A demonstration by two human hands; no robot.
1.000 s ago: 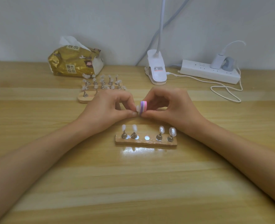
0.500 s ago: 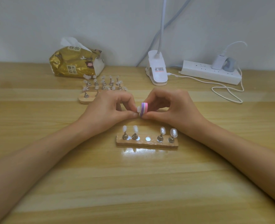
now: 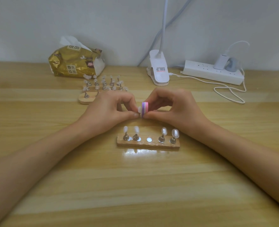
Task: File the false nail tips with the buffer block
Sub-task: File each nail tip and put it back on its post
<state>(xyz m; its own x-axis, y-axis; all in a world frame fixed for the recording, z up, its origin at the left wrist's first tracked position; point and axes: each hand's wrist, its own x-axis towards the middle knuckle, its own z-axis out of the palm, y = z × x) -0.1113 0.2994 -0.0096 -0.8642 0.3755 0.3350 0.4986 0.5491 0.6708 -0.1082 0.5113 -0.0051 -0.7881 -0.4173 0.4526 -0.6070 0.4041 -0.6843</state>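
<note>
Head view: pinching false nail tip in left hand, gripping buffer block against it with right hand; barely moved since earlier, likely mid-filing.

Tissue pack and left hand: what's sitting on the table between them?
Head view: the far wooden stands, crowded with nail tips, sit between the tissue pack and the left hand.

The left hand covers most of the nail tip it pinches, and the near part of the far nail stands. The lamp neck is cut by the top edge. The clip label is too small to read.
</note>
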